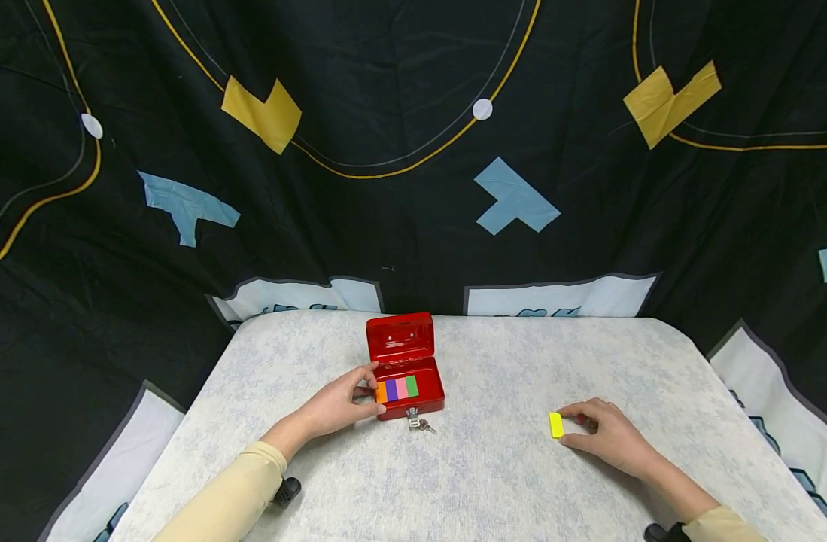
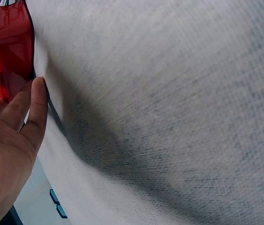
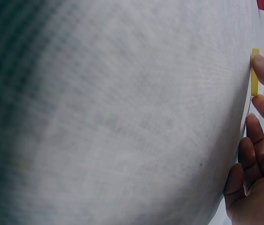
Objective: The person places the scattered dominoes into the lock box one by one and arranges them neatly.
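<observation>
A red metal cash box (image 1: pixel 430 403) stands on the table with its lid (image 1: pixel 399 339) raised. Inside, orange, purple, pink and green blocks (image 1: pixel 401 388) lie side by side along the left part. My left hand (image 1: pixel 335 399) holds the box by its left side, thumb at the front corner and index finger at the rim; the left wrist view shows other fingers along the box wall (image 2: pixel 17 51). Well to the right, my right hand (image 1: pixel 609 436) pinches a small yellow block (image 1: pixel 556 425) by its two ends between thumb and index finger, close over the tablecloth.
A latch (image 1: pixel 413 418) hangs at the box front, with small keys (image 1: pixel 427 427) beside it on the cloth. The pale tablecloth (image 1: pixel 494 482) covers a table with rounded far corners. Behind it hangs a dark patterned curtain (image 1: pixel 399 226).
</observation>
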### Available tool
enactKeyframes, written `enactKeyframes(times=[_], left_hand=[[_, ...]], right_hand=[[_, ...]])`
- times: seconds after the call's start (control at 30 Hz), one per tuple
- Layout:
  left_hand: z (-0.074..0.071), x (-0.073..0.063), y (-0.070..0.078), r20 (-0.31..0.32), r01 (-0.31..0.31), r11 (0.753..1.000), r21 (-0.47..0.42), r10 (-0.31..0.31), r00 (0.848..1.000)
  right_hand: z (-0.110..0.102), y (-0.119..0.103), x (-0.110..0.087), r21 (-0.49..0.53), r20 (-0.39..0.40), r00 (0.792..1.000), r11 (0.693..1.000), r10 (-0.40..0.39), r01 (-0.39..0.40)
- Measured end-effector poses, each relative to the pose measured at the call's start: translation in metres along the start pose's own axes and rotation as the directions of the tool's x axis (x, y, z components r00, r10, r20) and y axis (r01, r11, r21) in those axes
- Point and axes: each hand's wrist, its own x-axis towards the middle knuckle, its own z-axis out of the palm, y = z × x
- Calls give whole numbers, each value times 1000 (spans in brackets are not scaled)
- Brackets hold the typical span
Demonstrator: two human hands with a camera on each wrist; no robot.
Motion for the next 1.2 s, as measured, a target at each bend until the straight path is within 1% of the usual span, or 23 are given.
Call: enactKeyframes(times=[0.3,0.57,0.7,0.97,1.2], left_hand=[[0,-1,1,-2,-4,1000,-4,4,1000],[1,-1,1,-2,-1,1000,-14,1,1000],[0,-1,2,-3,-5,1000,-3,5,1000],[1,0,2,-7,-3,1000,2,3,1000],[1,0,1,-7,-4,1000,10,4,1000]], right_hand=[[0,0,1,2,12,1000,1000,21,-21],[2,0,1,-25,1,1000,999,27,-27],[2,0,1,-30,-1,999,999,35,-35],[1,1,2,-5,6,1000,1000,28,-28],[1,1,2,-5,8,1000,1000,26,-26]])
